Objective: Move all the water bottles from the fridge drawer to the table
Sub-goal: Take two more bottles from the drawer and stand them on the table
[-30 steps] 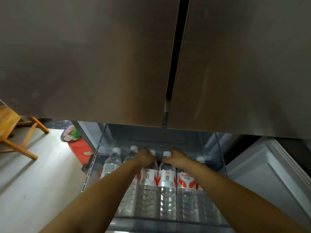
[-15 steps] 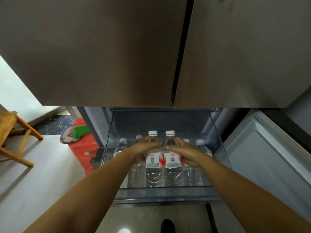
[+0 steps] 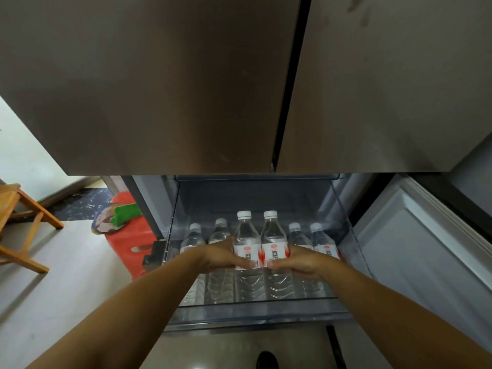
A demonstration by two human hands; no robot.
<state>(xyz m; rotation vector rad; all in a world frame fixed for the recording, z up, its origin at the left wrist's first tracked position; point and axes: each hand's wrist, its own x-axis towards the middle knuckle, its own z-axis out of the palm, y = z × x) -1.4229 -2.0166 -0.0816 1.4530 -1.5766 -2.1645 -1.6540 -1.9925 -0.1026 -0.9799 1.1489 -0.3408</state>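
Observation:
The clear fridge drawer (image 3: 255, 311) is pulled open below the two brown fridge doors. Several clear water bottles with white caps and red-white labels stand in it. My left hand (image 3: 222, 258) grips one bottle (image 3: 246, 235) at its label. My right hand (image 3: 299, 262) grips the bottle (image 3: 273, 234) beside it. Both held bottles sit side by side, upright, and higher than the rest. Two bottles (image 3: 193, 237) stand to the left of them, and two more bottles (image 3: 318, 237) to the right, partly hidden by my hands.
The closed fridge doors (image 3: 239, 83) hang over the drawer. A red plastic stool (image 3: 127, 246) with a green and patterned item on it stands left of the fridge. A wooden chair (image 3: 18, 222) is at the far left. A white door panel (image 3: 420, 249) stands open at the right.
Both hands slid from the bottle caps down to the labels and lifted the two middle bottles above the others. My head has pulled back, so more of the drawer shows.

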